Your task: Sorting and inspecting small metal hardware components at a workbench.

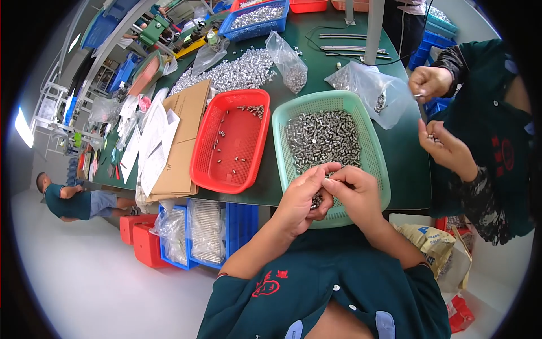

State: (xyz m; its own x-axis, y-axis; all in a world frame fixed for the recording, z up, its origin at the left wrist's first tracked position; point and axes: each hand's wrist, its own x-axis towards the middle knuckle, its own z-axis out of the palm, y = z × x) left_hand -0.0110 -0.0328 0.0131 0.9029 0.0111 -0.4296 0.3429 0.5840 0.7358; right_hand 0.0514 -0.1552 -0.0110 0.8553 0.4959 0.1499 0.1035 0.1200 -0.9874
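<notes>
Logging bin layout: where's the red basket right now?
Head view, left of centre: the red basket sits on the green table, between the flattened cardboard and the green basket.

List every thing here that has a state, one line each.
left hand: cupped, holding small metal parts
right hand: fingertips pinched together at the left hand
green basket: holds many metal parts
red basket: nearly empty, few parts
clear bag: open, on the table

We hold our left hand (302, 198) and right hand (354, 195) close together, fingers curled, fingertips touching, forearms bent in.
</notes>
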